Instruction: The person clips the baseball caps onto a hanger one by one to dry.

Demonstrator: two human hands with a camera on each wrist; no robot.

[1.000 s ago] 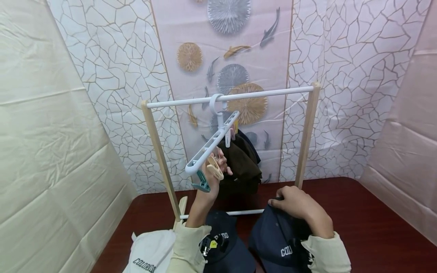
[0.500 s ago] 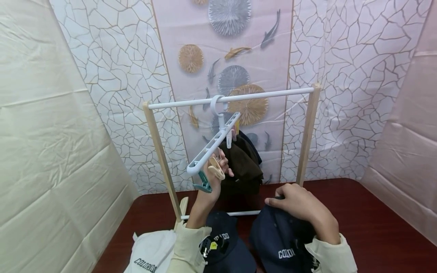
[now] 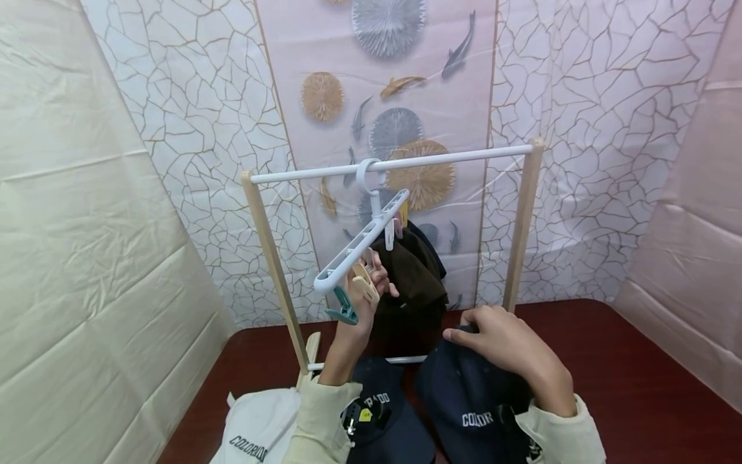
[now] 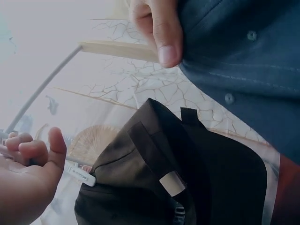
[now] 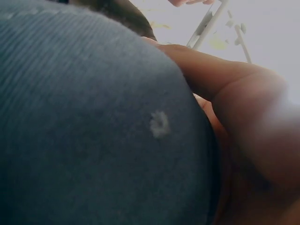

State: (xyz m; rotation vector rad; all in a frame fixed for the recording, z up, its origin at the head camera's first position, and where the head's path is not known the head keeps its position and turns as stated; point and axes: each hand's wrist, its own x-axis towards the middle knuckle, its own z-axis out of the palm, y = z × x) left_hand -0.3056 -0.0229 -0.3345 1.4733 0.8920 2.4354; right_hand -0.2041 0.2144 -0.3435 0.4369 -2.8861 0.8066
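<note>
I report the white hanger on the rack's rod partly screening the left hand; its fingers are curled, grip undeterminable. Right hand: pinching one navy cap by its edge, before the rack. Beside it: one navy cap, one white cap. Wooden posts: two. Held fabric: finely ribbed. One brown cap hangs clipped.

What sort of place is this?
Probably a small staged booth: a patterned cloth backdrop and plain side curtains enclose a dark red table bearing a clothes rack.
</note>
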